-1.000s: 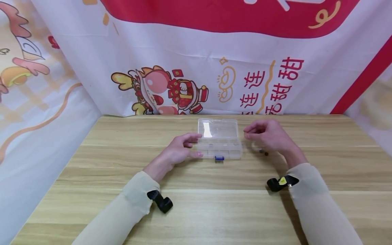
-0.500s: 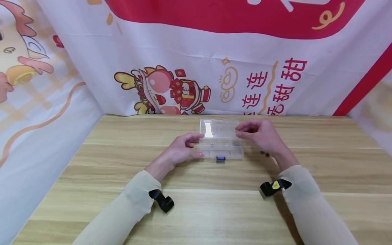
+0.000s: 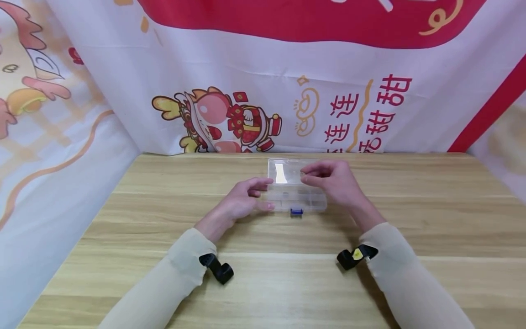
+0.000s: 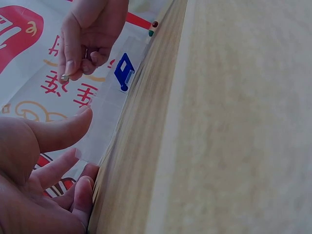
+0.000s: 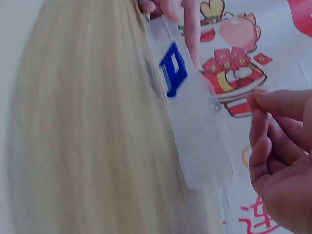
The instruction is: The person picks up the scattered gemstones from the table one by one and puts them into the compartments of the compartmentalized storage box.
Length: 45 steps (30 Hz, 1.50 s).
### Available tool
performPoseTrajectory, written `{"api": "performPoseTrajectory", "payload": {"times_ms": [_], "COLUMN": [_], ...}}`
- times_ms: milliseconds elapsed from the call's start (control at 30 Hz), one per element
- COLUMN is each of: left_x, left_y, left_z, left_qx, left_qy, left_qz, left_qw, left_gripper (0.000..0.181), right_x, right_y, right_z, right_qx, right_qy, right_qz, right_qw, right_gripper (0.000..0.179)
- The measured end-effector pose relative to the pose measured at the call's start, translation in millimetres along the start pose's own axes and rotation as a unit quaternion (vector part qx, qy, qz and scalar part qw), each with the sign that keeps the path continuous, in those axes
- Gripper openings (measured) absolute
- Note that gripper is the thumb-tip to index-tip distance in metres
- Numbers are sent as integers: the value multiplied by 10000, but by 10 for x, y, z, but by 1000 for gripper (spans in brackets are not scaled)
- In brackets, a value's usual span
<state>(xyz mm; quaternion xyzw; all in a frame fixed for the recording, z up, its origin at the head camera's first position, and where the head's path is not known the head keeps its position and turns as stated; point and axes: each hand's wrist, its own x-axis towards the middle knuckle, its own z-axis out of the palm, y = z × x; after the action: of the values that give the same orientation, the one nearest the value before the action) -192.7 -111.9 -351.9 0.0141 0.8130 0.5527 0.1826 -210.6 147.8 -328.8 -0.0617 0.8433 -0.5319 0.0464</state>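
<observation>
A clear plastic compartment box [image 3: 317, 202] stands on the table with its lid [image 3: 291, 171] tipped back and a blue latch [image 3: 296, 211] hanging at its front. My left hand [image 3: 240, 199] spans the box's left end, thumb at the front corner and fingertips by the hinge side, fingers loosely extended. Above the box's right half, my right hand [image 3: 334, 183] pinches a small shiny metallic bead-like piece [image 4: 64, 77] between thumb and index finger. Its other fingers are curled in, as the right wrist view shows. What lies in the compartments under the right hand is hidden in the head view.
Beyond the box's right end, a small dark red piece [image 4: 155, 24] and a small green piece [image 4: 150, 33] lie on the wooden table [image 3: 263, 283]. A printed white and red cloth [image 3: 230, 59] hangs right behind the table's back edge.
My right hand has moved left with the small shiny piece, from beside the box's right end to over the box. The left hand stays at the box's left end.
</observation>
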Motion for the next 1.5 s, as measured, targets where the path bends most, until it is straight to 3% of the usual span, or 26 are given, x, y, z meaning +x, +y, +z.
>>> {"api": "performPoseTrajectory", "payload": {"times_ms": [300, 500, 800, 1500], "left_x": [-2, -4, 8, 6], "left_y": [-28, -16, -11, 5], "left_z": [12, 1, -13, -18], "left_qx": [56, 75, 85, 123], "left_qy": [-3, 12, -43, -38], "left_qz": [-122, -149, -45, -43], "left_qw": [9999, 9999, 9999, 9999], "left_gripper": [66, 67, 68, 68], "right_x": [-23, -21, -55, -45], "right_y": [-37, -58, -110, -102], "right_z": [183, 300, 453, 539], "right_qx": [347, 277, 52, -749], "right_qy": [269, 321, 260, -7], "right_qz": [316, 329, 32, 72], "right_qw": [9985, 9986, 9996, 9972], "right_gripper": [24, 20, 16, 10]}}
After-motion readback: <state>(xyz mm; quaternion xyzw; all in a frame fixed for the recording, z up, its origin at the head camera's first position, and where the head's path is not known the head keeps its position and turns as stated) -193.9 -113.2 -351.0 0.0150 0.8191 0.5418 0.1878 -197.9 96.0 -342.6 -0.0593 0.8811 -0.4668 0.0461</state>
